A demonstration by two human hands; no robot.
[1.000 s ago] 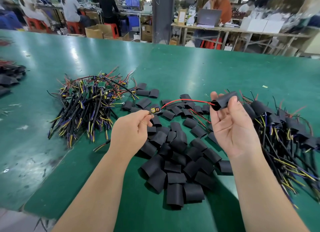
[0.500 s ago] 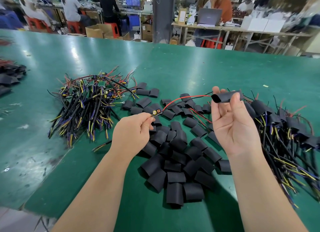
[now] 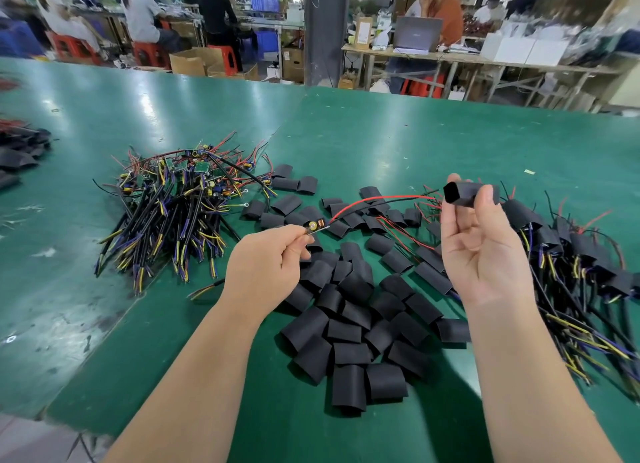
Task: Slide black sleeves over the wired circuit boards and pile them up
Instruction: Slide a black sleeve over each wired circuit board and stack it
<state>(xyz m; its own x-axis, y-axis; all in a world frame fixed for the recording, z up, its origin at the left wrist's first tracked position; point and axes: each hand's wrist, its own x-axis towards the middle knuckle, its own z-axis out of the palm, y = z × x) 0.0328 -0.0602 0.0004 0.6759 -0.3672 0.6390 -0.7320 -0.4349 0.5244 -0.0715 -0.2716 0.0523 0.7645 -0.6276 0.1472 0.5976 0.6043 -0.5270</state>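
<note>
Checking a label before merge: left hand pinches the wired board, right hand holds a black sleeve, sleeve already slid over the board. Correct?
Wrong on one point: the sleeve is not over the board. The head view shows the board bare in the left hand, apart from the sleeve in the right hand; only its red and black wires reach toward it. The rest stands.

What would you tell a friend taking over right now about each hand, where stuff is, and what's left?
Left hand pinches one wired circuit board.
Right hand holds a black sleeve, open end toward the board; the board's red and black wires reach toward it.
On the green table: bare boards piled left, loose sleeves in the middle, sleeved boards piled right.
Done: that right pile. Left: slide this sleeve over the held board, add it to the right pile, then the rest of the bare boards.
</note>
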